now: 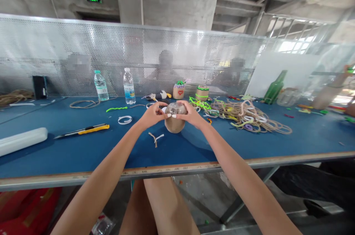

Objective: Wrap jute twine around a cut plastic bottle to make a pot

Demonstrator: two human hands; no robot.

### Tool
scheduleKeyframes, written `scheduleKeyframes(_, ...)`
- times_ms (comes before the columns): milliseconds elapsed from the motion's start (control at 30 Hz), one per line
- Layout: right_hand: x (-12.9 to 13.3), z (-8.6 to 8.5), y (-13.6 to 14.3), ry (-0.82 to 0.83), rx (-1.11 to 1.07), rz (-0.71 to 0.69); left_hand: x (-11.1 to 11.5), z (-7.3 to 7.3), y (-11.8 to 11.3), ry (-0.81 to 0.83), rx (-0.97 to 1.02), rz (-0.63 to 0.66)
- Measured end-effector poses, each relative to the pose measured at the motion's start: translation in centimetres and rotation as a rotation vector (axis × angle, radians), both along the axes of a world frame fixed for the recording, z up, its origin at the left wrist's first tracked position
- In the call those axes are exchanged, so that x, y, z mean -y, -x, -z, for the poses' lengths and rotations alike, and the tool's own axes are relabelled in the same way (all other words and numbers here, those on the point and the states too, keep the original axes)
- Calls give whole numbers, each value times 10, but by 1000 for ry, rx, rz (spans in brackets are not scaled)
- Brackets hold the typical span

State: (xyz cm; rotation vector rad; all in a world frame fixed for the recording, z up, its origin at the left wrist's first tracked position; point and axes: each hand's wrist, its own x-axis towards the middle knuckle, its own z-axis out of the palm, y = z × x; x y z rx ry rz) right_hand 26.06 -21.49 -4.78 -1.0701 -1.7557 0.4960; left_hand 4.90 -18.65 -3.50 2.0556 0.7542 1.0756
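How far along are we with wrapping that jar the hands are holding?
Done: the lower part of the jar is already covered in brown twine. In hand: the left hand and right hand both grip it near its top, above the blue table. Left: the clear upper part is still bare. More twine lies in the tangled pile to the right, and two decorated jars stand behind.
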Motion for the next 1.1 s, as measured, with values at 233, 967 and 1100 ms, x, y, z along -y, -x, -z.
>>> scheduleKeyframes(233,2,1,5,-9,-14,28,-2,3,-3,-40,5,-28)
scheduleKeyframes(967,-2,2,-5,92,-87,-79,-5,7,-4,-92,-20,-76)
scheduleKeyframes(1100,-2,2,-7,112,-89,-92,-3,5,-3,-100,-65,-84)
